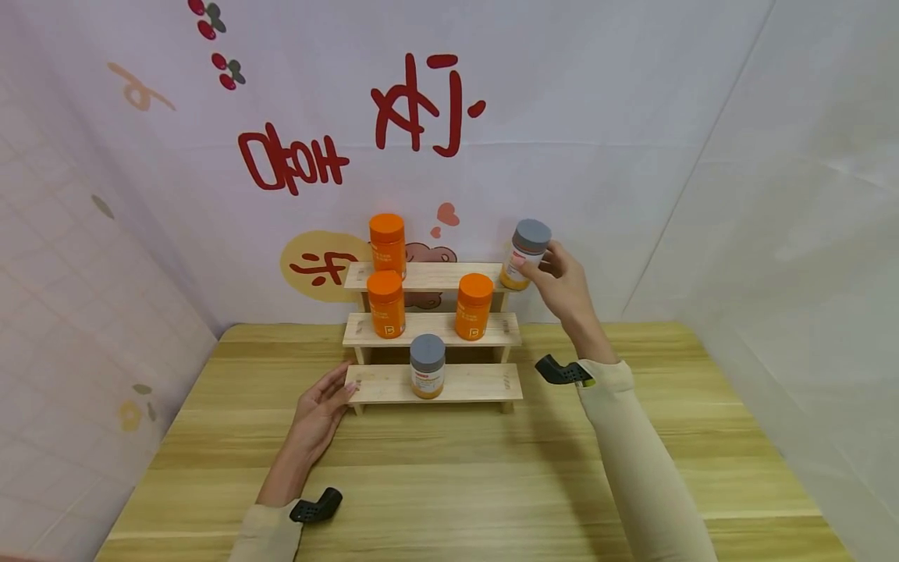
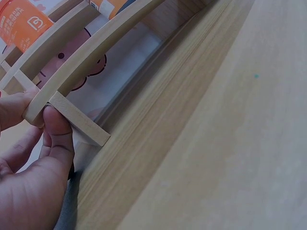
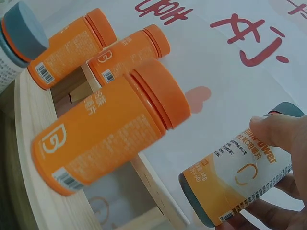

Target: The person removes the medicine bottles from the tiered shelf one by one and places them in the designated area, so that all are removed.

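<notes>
A three-step wooden rack [image 1: 379, 385] stands against the back wall. My left hand [image 1: 319, 410] pinches the left end of its lowest board, thumb and fingers on either side in the left wrist view. At the right end of the top step, my right hand [image 1: 565, 285] grips a grey-capped pill bottle [image 3: 237, 175] with a white and yellow label. Whether its base touches the board cannot be told. Orange pill bottles stand on the top step's left [image 1: 389, 246] and on the middle step's left [image 1: 386, 306] and right [image 1: 474, 308]. Another grey-capped bottle [image 1: 428, 367] sits mid-way along the lowest step.
The rack rests on a wood-grain table [image 1: 435, 484] near its back edge. Behind it hangs a white backdrop [image 1: 597, 117] with red lettering and cartoon prints. A dark wrist mount [image 1: 316, 506] sits on the left sleeve, another [image 1: 562, 371] on the right.
</notes>
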Tool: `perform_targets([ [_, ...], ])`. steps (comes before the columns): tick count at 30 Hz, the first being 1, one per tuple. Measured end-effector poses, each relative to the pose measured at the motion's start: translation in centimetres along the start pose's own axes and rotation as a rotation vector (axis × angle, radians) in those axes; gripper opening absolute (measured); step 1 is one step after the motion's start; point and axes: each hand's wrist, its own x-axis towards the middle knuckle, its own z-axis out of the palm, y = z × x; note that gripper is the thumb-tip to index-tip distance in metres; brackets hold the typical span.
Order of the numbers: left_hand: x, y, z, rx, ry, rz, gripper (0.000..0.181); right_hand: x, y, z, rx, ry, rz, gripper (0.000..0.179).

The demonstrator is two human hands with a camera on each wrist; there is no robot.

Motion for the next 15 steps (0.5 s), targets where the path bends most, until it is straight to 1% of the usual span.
perform_targets([
  [6,0.0,0.0,0.0,-0.008,-0.005,0.006,0.065,-0.8,0.6,-1.1,-0.026,0.017,-0.006,0.06],
  [15,-0.2,0.3,0.1,0.004,-0.007,-0.004,0.066,-1.8,2.0,-2.4,-0.039,0.049,-0.015,0.061],
])
